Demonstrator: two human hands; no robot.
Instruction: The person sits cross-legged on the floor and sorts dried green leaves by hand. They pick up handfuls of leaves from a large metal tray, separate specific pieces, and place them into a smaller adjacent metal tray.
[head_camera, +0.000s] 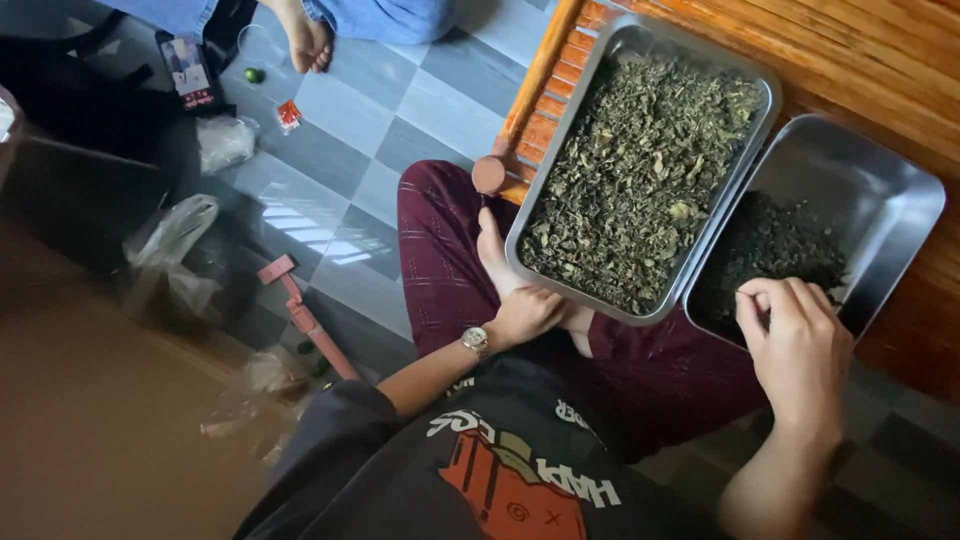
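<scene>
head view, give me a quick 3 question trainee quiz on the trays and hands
1. True or false: the right hand is at the smaller tray of dark leaves.
2. Which tray is fuller? A) larger tray of green leaves B) smaller tray
3. Fill in: the left hand rests by the larger tray's near ___.

Key: 1 true; 2 A; 3 corner

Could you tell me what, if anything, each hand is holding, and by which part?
The left hand grips the large leaf-filled metal tray under its near corner; the right hand pinches something small, too tiny to identify.
</scene>
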